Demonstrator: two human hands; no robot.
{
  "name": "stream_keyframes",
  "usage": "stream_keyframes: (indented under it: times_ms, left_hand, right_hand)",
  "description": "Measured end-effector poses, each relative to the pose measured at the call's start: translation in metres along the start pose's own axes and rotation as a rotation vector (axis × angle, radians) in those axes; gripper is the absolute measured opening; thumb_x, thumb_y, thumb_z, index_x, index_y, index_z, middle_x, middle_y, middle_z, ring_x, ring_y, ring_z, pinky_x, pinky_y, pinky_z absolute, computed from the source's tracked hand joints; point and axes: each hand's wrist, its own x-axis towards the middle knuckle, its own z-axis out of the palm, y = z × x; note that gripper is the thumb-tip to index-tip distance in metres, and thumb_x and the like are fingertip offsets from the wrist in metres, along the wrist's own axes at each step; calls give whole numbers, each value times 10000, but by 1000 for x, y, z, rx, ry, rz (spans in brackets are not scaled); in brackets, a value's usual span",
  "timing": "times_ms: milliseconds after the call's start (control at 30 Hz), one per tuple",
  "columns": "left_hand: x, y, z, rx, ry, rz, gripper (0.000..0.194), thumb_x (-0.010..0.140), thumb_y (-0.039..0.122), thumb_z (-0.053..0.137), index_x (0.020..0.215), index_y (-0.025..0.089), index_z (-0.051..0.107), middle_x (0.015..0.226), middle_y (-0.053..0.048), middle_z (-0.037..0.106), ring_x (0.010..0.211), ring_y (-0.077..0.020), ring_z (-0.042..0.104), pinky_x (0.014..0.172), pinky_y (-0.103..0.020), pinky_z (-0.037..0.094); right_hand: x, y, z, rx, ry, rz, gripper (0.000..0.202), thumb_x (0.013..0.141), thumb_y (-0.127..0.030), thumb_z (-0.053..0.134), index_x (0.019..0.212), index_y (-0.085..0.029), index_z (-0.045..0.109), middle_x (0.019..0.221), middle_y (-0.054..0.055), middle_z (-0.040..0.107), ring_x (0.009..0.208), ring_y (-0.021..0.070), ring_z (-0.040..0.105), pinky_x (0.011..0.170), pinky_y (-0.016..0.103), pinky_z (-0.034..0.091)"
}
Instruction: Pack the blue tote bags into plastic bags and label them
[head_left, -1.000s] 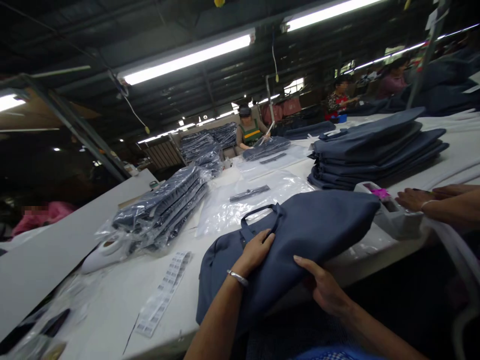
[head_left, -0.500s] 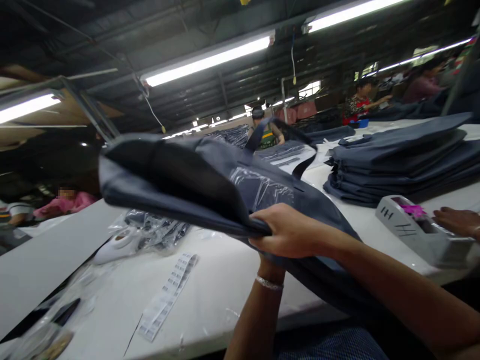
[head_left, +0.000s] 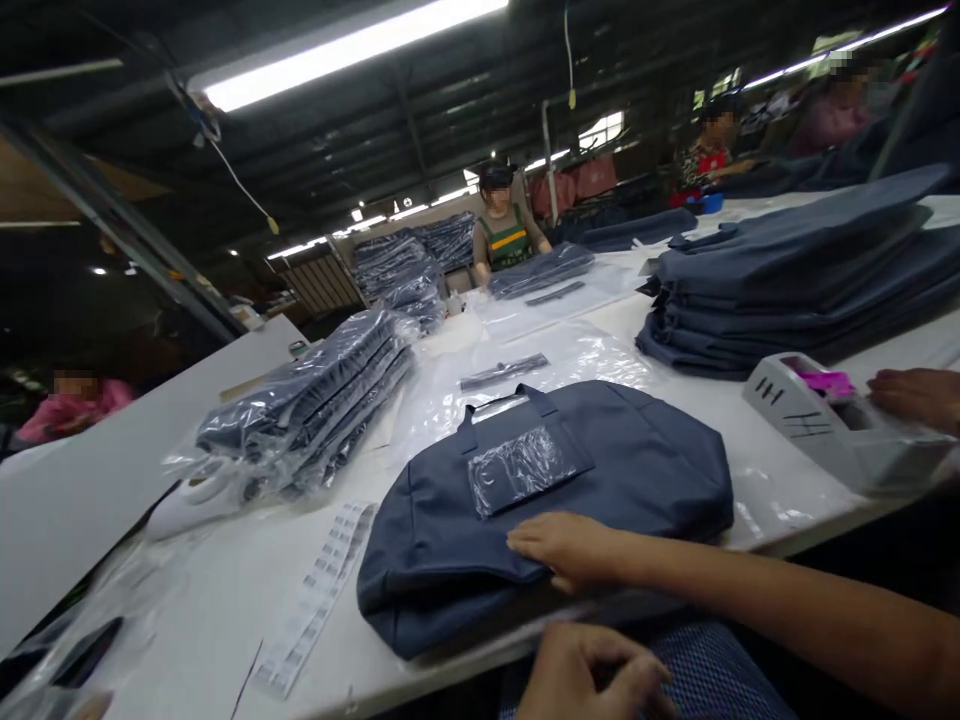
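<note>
A dark navy bag [head_left: 630, 450] with short handles lies flattened on the white table, at the edge near me. A clear plastic-covered patch [head_left: 525, 470] shows on its upper face. My right hand [head_left: 566, 550] rests on the lower side of the bag, fingers stretched out and not gripping. Below it, close to my lap, my left hand [head_left: 592, 675] is off the bag, its fingers loosely bent with a gap between them and nothing visible in it.
Bags in clear plastic [head_left: 307, 400] are stacked at left, near a printed label strip [head_left: 319, 595]. More navy bags [head_left: 780, 290] are piled at right. Beside a grey tape dispenser [head_left: 832, 430] is another person's hand [head_left: 915, 400]. A co-worker [head_left: 510, 235] stands across the table.
The bag, held up and swung in the air before, now lies flat on the table. My right hand has let go of its edge; my left hand has come out from beneath.
</note>
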Motion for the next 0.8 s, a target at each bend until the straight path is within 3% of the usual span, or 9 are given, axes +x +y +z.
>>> stream_keyframes:
  times_ms: [100, 167, 233, 267, 333, 433, 533, 667, 800]
  left_hand:
    - [2, 6, -41, 634, 403, 330, 358, 938, 410, 449, 1148, 253, 692, 1172, -78, 704, 1125, -266, 633, 1013, -425, 493]
    - [15, -10, -59, 920, 590, 355, 414, 945, 362, 421, 1320, 282, 576, 1373, -49, 579, 1299, -278, 507, 1094, -468, 432]
    - [31, -41, -64, 1098, 647, 305, 453, 933, 352, 436, 1373, 283, 522, 1423, -44, 524, 1317, -297, 486, 1085, -506, 445]
    - [37, -59, -62, 1139, 673, 299, 460, 930, 347, 442, 1383, 297, 506, 1433, -37, 509, 1308, -295, 495, 1081, -508, 452]
    - [45, -91, -54, 1174, 718, 303, 495, 922, 354, 456, 1415, 316, 453, 1481, -24, 437, 1339, -294, 457, 1104, -512, 429]
    - [49, -119, -46, 1194, 800, 340, 512, 910, 368, 483, 1419, 356, 432, 1485, -12, 421, 1346, -289, 448, 1097, -502, 434]
    - [57, -128, -48, 1265, 911, 489, 560, 890, 380, 527, 1436, 354, 407, 1408, -38, 529, 1260, -281, 543, 1034, -466, 488]
    - [74, -134, -54, 1290, 1167, 763, 592, 877, 456, 536, 1439, 311, 423, 1228, -49, 679, 1093, -253, 659, 980, -411, 522]
    - [65, -128, -50, 1269, 1095, 667, 510, 837, 445, 587, 1330, 316, 564, 1252, -51, 663, 1098, -269, 657, 903, -416, 573]
  right_hand:
    - [-9, -5, -14, 115, -26, -7, 694, 695, -225, 700, 1363, -127, 539, 1378, 164, 557, 1270, 296, 512, 1077, 394, 369]
    - [-5, 2, -45, 272, -197, 36, 522, 753, -377, 693, 1230, -169, 657, 1218, 101, 678, 1113, 263, 624, 978, 339, 452]
    - [8, 22, -85, 410, -358, 140, 432, 830, -508, 600, 1062, -171, 739, 1013, 55, 746, 916, 217, 686, 851, 282, 498]
    - [16, 36, -104, 449, -311, 237, 446, 850, -535, 566, 1002, -160, 754, 951, 50, 752, 879, 209, 689, 829, 272, 499]
    - [35, 72, -134, 393, 77, 524, 450, 810, -527, 633, 1006, -137, 743, 1020, 82, 740, 976, 237, 666, 897, 289, 469]
    - [62, 124, -156, 319, 438, 806, 644, 801, -507, 665, 1270, -70, 596, 1301, 208, 601, 1219, 339, 538, 1042, 420, 371]
    - [85, 150, -160, 363, 494, 820, 744, 837, -540, 612, 1373, -40, 482, 1297, 254, 586, 1214, 361, 542, 1032, 472, 378]
    - [91, 142, -149, 470, 619, 659, 705, 963, -539, 375, 1520, -129, 238, 1089, 126, 705, 1030, 223, 659, 910, 336, 481]
    - [47, 111, -99, 438, 569, 315, 780, 930, -470, 516, 1552, -192, 135, 792, 9, 708, 770, 175, 663, 828, 322, 500]
